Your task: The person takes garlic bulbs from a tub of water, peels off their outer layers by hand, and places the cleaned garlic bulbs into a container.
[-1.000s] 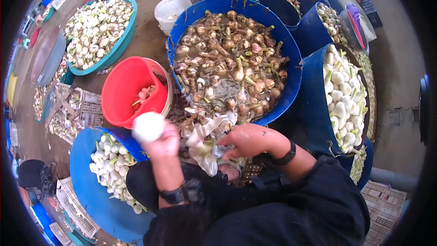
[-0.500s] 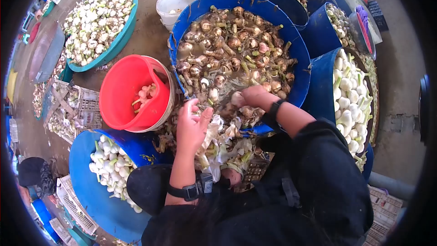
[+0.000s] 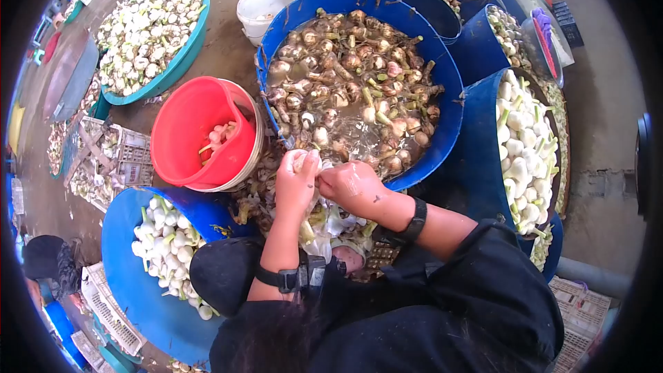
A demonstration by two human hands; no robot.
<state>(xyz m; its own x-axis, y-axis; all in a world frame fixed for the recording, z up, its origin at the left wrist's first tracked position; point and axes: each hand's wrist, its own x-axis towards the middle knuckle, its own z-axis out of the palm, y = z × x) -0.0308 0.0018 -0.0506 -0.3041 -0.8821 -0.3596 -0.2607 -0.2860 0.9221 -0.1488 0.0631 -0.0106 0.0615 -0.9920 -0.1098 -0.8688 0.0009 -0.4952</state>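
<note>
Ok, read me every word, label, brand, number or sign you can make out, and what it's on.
No text can be read anywhere in view.
Left crate: a pale patch, maybe a label, too blurred to read.
Right crate: dark marks, too small to tell if they are lettering.
Blue tub: none visible.
Red bucket: none visible.

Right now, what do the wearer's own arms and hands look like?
Left hand and right hand: bare, no gloves. Left strap: black, with a greyish rectangular fitting. Right strap: black band near the wrist. Right sleeve: black, loose, short of the wrist. No cables visible.
</note>
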